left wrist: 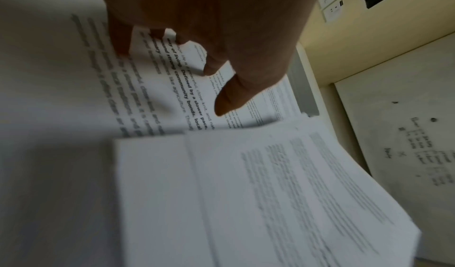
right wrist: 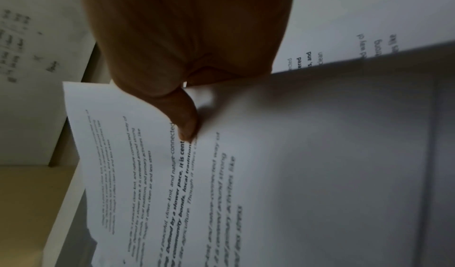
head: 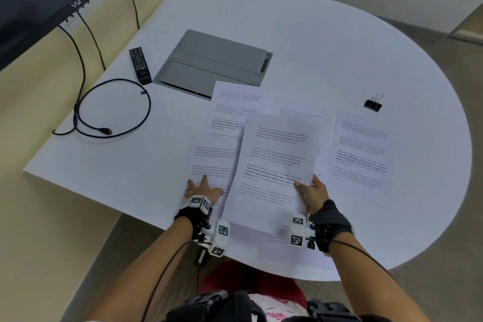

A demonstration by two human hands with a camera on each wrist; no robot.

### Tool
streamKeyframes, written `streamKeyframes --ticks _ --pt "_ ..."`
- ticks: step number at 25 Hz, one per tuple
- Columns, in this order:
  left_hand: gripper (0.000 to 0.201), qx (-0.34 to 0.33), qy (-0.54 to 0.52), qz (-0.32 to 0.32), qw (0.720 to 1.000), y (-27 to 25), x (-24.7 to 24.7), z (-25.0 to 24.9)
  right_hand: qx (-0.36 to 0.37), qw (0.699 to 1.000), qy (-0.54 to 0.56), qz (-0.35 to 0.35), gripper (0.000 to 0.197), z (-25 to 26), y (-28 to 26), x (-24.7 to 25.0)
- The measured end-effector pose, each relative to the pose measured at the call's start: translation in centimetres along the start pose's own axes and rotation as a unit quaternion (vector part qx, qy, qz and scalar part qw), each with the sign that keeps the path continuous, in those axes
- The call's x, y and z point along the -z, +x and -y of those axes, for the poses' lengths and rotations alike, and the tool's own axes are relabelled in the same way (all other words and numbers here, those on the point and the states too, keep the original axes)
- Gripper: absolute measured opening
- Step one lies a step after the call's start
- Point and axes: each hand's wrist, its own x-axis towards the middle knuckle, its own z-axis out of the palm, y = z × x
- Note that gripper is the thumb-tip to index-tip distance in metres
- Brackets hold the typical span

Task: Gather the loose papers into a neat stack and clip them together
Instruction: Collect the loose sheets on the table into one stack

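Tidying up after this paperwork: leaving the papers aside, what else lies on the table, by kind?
Remote: 1
Closed grey laptop: 1
Looped black cable: 1
Binder clip: 1
Total: 4

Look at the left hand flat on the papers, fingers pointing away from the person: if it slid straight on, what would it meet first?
Probably just more paper: the left hand rests on a printed sheet, with another sheet overlapping beyond. Further along lies the grey laptop, though depth is uncertain.
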Motion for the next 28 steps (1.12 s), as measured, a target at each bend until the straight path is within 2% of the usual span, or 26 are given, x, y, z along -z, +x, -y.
streamKeyframes --ticks 4,8,11,14,18,23,24,26,28 --pt "0.057 -0.066 -0.067 -0.021 0.995 -0.3 -1.3 -1.7 -0.006 0.995 -0.101 0.021 0.041 -0.8 0.6 -0.7" --pt "0.059 -0.044 -0.083 -0.087 0.992 -0.1 0.2 -1.5 -0.017 0.981 -0.193 0.0 0.039 -1.3 1.3 -1.2" --pt "0.082 -0.007 -0.08 -0.041 0.996 -0.1 1.3 -1.0 -0.03 0.971 -0.237 0.001 0.041 -1.3 1.6 -1.9" --pt "0.099 -0.021 -0.073 -0.005 0.997 -0.5 0.8 -1.3 -0.027 0.956 -0.292 0.017 0.044 -1.3 1.4 -3.4" --pt "0.102 -0.027 -0.086 0.028 0.996 -0.4 -0.4 -2.1 -0.037 0.953 -0.297 0.049 0.05 -1.1 0.9 -5.8" --pt "0.098 -0.027 -0.137 0.025 0.99 0.6 -1.6 -2.4 -0.078 0.963 -0.242 0.087 0.049 -1.2 1.0 -6.6" --pt "0.094 -0.031 -0.147 0.02 0.988 0.8 -1.8 -2.5 -0.08 0.961 -0.245 0.096 0.05 -1.3 1.0 -6.6" --pt "0.068 -0.057 -0.169 0.002 0.984 0.7 -2.2 -2.9 -0.082 0.955 -0.263 0.107 0.053 -1.6 1.0 -6.6" --pt "0.045 -0.085 -0.187 -0.017 0.979 0.8 -2.5 -3.3 -0.079 0.954 -0.276 0.087 0.058 -2.0 1.2 -6.3"
